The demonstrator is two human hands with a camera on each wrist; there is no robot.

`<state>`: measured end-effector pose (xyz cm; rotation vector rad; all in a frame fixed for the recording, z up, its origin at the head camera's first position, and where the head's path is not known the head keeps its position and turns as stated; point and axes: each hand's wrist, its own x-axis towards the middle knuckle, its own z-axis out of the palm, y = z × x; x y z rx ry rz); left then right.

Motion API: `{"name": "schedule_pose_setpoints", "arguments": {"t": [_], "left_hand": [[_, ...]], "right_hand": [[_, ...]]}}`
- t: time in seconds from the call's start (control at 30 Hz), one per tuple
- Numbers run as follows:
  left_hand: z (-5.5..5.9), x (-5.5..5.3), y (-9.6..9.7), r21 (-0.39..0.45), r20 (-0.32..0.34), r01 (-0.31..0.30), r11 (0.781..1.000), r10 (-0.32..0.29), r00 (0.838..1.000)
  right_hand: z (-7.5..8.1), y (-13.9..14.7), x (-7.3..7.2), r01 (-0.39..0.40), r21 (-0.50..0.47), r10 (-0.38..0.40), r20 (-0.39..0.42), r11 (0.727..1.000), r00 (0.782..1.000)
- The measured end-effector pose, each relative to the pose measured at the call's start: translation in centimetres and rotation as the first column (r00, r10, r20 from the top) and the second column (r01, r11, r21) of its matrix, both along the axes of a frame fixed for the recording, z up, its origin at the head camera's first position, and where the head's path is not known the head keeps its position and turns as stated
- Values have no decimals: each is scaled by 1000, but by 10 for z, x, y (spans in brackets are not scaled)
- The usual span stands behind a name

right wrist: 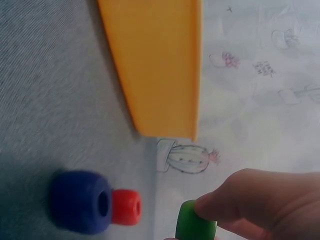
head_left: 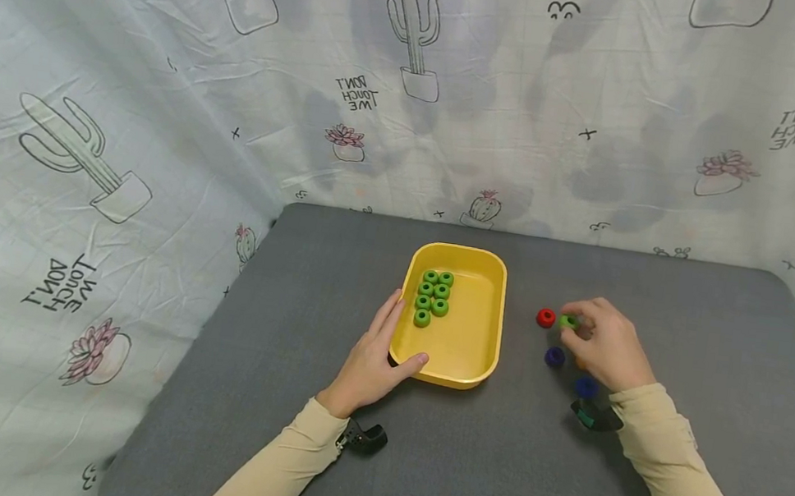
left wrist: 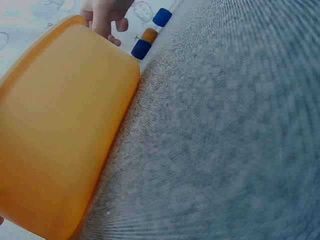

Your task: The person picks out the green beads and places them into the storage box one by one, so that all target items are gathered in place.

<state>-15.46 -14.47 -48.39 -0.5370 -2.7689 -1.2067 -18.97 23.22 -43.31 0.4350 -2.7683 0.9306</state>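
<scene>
My right hand [head_left: 605, 340] pinches a green bead [head_left: 568, 322] between thumb and fingertips. In the right wrist view this green bead [right wrist: 195, 222] is raised off the table. My left hand [head_left: 371, 365] rests against the near left corner of the yellow tray [head_left: 459, 376], fingers straight along its left side and thumb at the near rim. Several green beads [head_left: 442, 291] stand in two columns in the tray's left half. A red bead [head_left: 545, 317] lies just left of the right hand. Two blue beads [head_left: 555, 356] lie nearer me, and an orange bead [left wrist: 149, 35] is mostly hidden under the hand in the head view.
The grey table [head_left: 474, 472] bears the tray and loose beads. A pale curtain [head_left: 453, 156] printed with cacti hangs behind it and along the left. Dark camera straps [head_left: 366, 440] sit at both wrists, the right one close above the near blue bead.
</scene>
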Motion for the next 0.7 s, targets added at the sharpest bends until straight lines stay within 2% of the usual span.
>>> {"name": "schedule_pose_setpoints", "arguments": {"t": [0.27,0.7], "left_hand": [[-2,0,0,6,-11,-5,1000,5,1000],[-2,-1,0,-3,1,-4,1000,4,1000]], "right_hand": [[15,-16,4,-29,-6,29,14,1000,999],[31,-44,1,-146,-41,147,29,988,989]]}}
